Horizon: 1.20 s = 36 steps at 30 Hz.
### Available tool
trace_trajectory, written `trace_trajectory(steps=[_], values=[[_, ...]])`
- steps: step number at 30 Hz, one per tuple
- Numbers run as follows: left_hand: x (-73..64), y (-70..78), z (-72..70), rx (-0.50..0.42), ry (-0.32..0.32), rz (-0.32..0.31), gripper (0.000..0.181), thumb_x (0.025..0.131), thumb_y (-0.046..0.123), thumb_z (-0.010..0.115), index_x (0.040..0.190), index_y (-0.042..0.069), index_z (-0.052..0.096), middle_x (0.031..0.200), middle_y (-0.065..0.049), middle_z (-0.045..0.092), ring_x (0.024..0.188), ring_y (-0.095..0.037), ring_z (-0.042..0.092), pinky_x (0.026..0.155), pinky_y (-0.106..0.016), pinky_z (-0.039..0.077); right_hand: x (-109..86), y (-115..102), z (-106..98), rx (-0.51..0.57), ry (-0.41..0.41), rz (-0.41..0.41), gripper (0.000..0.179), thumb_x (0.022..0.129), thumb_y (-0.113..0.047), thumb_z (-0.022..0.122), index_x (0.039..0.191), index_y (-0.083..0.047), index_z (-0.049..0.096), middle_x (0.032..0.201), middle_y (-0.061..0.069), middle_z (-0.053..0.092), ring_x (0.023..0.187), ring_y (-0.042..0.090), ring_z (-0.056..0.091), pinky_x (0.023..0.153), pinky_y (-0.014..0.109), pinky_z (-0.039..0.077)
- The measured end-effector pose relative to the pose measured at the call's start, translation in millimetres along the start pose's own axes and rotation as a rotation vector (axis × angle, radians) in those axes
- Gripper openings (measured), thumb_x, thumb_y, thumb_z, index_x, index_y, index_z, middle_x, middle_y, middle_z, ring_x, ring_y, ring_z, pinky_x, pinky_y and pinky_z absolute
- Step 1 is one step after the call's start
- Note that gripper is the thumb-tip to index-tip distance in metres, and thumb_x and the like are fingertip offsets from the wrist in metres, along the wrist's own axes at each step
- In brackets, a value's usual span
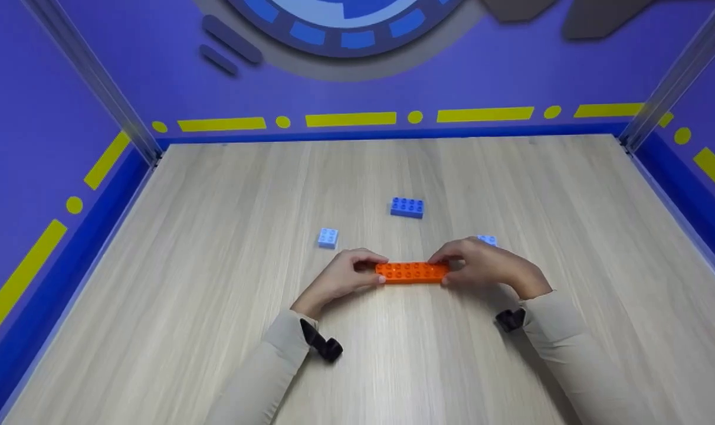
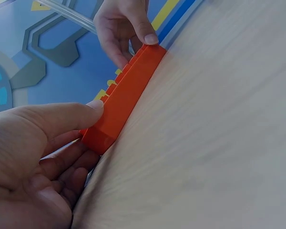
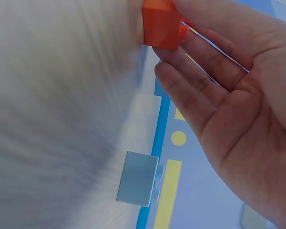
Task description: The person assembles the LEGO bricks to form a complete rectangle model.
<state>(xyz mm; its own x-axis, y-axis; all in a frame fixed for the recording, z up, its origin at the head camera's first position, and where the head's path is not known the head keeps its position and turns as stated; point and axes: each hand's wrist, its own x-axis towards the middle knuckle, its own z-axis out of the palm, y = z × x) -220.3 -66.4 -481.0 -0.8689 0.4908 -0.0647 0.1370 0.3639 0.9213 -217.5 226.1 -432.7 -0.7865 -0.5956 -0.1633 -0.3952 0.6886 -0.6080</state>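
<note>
A long orange toy brick (image 1: 412, 273) with two rows of studs lies on the table between both hands, studs up. My left hand (image 1: 345, 274) pinches its left end, thumb (image 2: 93, 109) on the near side and fingers behind. At the other end my right hand (image 1: 481, 265) holds the brick between thumb and fingers. In the right wrist view the orange brick (image 3: 161, 24) shows only its end. A light blue brick (image 1: 486, 240) is partly hidden behind the right hand.
Another light blue brick (image 1: 328, 238) sits just beyond the left hand. Farther back is a darker blue brick (image 1: 407, 207) with two rows of studs. Purple walls (image 1: 357, 94) with yellow marks border the wooden table (image 1: 245, 195) at the back and sides.
</note>
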Motion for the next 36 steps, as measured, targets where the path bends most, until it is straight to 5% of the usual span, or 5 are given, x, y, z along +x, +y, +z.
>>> trace_trajectory(steps=[19, 36], values=[[-0.3, -1.3, -0.6, 0.014, -0.012, -0.001, 0.036, 0.083, 0.018, 0.074, 0.118, 0.014, 0.069, 0.12, -0.003, 0.065, 0.114, -0.018, 0.056, 0.105, -0.038, 0.04, 5.6, -1.3, -4.5, -0.004, 0.001, -0.024, 0.035, 0.085, -0.018, 0.072, 0.119, -0.011, 0.067, 0.117, 0.005, 0.068, 0.107, 0.024, 0.062, 0.094, 0.045, 0.05], [0.1, -1.0, -0.5, 0.018, -0.011, 0.003, 0.036, 0.082, 0.019, 0.075, 0.118, 0.013, 0.069, 0.12, -0.005, 0.066, 0.113, -0.02, 0.056, 0.103, -0.039, 0.041, 25.9, -7.2, -24.9, -0.022, 0.133, 0.004, 0.044, 0.09, -0.022, 0.068, 0.129, -0.003, 0.059, 0.13, 0.013, 0.061, 0.12, 0.034, 0.055, 0.102, 0.051, 0.043]])
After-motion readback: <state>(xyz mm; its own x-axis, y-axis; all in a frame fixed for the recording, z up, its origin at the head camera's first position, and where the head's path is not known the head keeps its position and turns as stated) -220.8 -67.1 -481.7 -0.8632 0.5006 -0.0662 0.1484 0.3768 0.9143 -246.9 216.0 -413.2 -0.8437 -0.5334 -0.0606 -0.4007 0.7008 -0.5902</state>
